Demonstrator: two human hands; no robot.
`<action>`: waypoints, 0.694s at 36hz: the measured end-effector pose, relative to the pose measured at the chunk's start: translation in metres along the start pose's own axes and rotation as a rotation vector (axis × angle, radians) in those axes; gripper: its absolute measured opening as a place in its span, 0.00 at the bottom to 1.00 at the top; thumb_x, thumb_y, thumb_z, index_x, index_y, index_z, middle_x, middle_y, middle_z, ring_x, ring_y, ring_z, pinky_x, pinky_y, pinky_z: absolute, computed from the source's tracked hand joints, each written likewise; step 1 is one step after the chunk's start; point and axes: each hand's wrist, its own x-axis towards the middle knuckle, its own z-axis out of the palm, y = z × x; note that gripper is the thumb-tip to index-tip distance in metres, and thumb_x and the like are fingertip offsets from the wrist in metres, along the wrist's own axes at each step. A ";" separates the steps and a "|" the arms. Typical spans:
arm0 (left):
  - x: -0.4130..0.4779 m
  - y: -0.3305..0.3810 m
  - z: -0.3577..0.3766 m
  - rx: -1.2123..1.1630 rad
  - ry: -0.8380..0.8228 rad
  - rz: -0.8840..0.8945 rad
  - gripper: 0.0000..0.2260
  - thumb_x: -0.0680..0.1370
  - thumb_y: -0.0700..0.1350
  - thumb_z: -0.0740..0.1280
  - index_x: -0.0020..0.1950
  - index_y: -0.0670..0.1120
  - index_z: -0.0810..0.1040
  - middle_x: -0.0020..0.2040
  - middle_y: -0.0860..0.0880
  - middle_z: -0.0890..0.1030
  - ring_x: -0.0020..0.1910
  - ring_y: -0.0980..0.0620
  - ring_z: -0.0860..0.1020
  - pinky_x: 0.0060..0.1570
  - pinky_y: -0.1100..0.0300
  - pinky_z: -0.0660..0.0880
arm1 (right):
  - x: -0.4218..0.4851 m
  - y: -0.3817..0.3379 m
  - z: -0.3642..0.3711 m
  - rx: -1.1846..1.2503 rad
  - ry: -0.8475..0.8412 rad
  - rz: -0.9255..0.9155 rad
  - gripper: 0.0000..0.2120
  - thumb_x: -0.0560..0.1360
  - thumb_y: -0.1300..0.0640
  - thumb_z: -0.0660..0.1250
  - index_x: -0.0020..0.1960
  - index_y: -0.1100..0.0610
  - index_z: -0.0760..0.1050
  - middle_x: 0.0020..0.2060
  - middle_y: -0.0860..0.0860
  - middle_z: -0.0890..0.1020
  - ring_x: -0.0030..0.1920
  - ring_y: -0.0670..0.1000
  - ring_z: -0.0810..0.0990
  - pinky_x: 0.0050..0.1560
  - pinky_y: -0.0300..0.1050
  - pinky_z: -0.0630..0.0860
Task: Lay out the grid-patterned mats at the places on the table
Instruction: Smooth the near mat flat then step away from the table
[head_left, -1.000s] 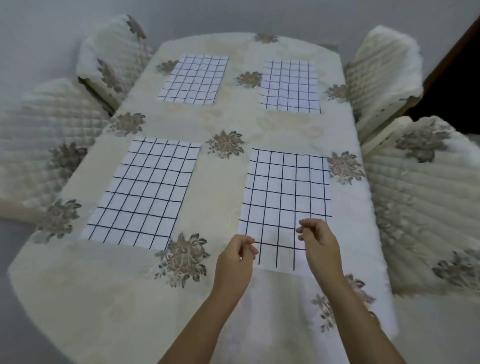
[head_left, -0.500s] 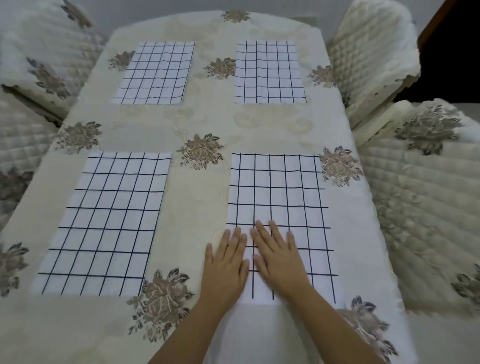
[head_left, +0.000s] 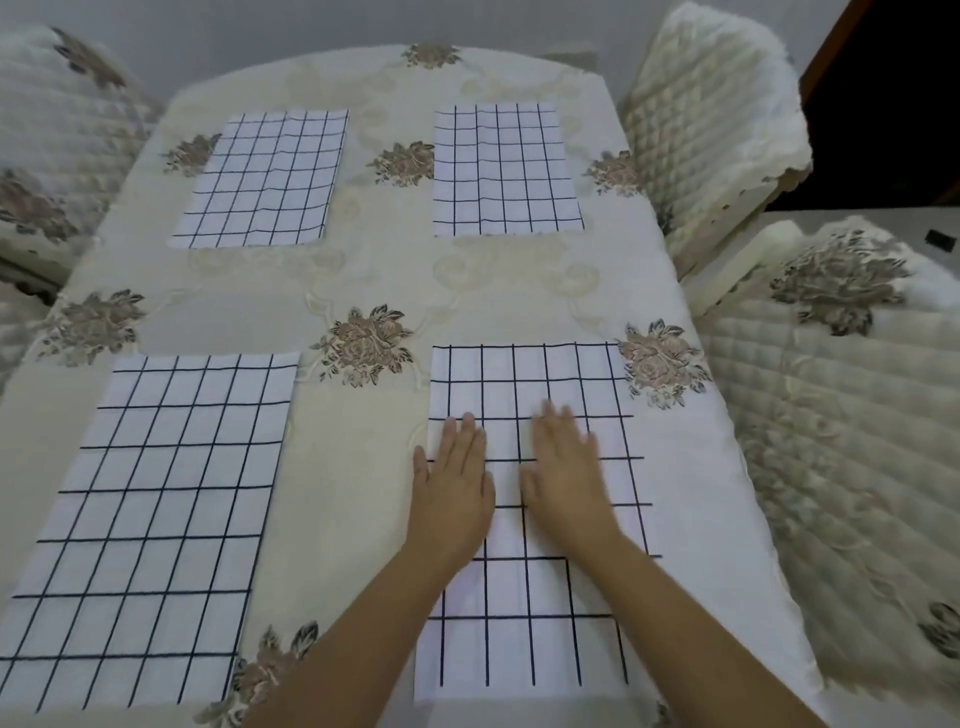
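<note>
Hands: left hand and right hand, lower centre, lie palm-down side by side, fingers straight, gripping nothing; the right is blurred.
Mat in hand: lower-right mat; long axis runs up the frame, its upper half beyond the fingertips; the left hand is at its left edge.
Neighbours: lower-left mat, upper-left mat and upper-right mat, all flat and well apart.
Surroundings: floral tablecloth; quilted chair beside the right edge, judged out of the way.

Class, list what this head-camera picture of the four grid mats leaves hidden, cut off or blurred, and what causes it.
Near-right mat: middle hidden under the left hand and right hand, head view.
Right hand's fingertips: motion-blurred.
Near-left mat: near corner cut off by the frame's left edge.
Table: near edge out of frame.
</note>
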 end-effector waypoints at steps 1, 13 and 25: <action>0.010 0.000 0.000 0.027 -0.044 0.003 0.24 0.80 0.50 0.43 0.77 0.46 0.49 0.77 0.50 0.45 0.76 0.51 0.42 0.73 0.45 0.47 | 0.005 -0.011 0.009 -0.016 -0.014 -0.047 0.26 0.70 0.54 0.53 0.63 0.63 0.74 0.63 0.59 0.76 0.62 0.60 0.76 0.53 0.61 0.75; 0.041 -0.056 0.002 0.097 0.159 -0.040 0.24 0.76 0.51 0.52 0.71 0.47 0.66 0.72 0.49 0.66 0.71 0.48 0.65 0.63 0.39 0.65 | 0.048 0.057 0.001 -0.074 0.015 0.019 0.34 0.71 0.43 0.34 0.76 0.49 0.49 0.75 0.43 0.48 0.76 0.49 0.45 0.73 0.55 0.46; 0.005 -0.060 0.006 -0.061 0.156 -0.123 0.29 0.74 0.56 0.39 0.74 0.47 0.43 0.75 0.55 0.45 0.74 0.57 0.43 0.72 0.49 0.45 | -0.004 0.079 -0.001 0.099 0.147 0.202 0.31 0.74 0.48 0.40 0.73 0.55 0.61 0.74 0.49 0.59 0.75 0.53 0.55 0.71 0.59 0.54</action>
